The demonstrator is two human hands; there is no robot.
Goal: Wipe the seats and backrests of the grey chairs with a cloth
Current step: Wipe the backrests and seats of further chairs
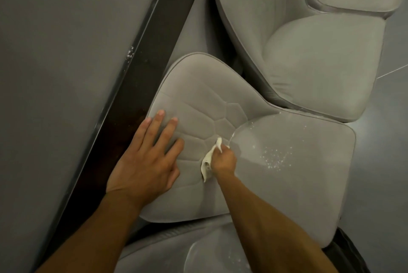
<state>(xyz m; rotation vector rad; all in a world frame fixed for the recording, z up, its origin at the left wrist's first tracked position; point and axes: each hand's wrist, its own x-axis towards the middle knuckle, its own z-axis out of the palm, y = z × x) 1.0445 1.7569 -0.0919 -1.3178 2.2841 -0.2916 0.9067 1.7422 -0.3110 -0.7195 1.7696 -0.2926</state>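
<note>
**Cloth at the backrest/seat crease, right hand on it**

Your cloth (208,160) is a small white bunched rag, sitting at frame centre, pressed on the near grey chair (287,173) right where the quilted backrest (198,105) meets the seat (298,158). One end pokes up toward 12 o'clock past your knuckles, the other hangs out toward 6.

Right hand (224,160): grip closed into a fist around the cloth, knuckles down on the fabric. Forearm comes in from 5 o'clock.

Left hand (150,158): grip open flat, fingers (160,124) spread, holding nothing. Palm is planted on the backrest at 9 o'clock from the cloth, fingertips pointing to 12, near the backrest's left edge.

White specks (276,158) are scattered over the seat at 3 o'clock from the cloth. A thin pale line of the same stuff follows the crease from the cloth up toward 1 o'clock.

Second grey chair (309,52) sits at 1 o'clock, touching or just beside the near one; can't tell which. Its seat looks clean from here.

A third padded grey surface (167,248) shows at 6 o'clock under your arms, with a few specks on it.

Dark-edged counter (141,78) runs diagonally from 12 to 7 o'clock, its grey top filling the 9–11 side. Backrest sits tight against that edge. Grey floor (388,162) at 3 o'clock.
</note>
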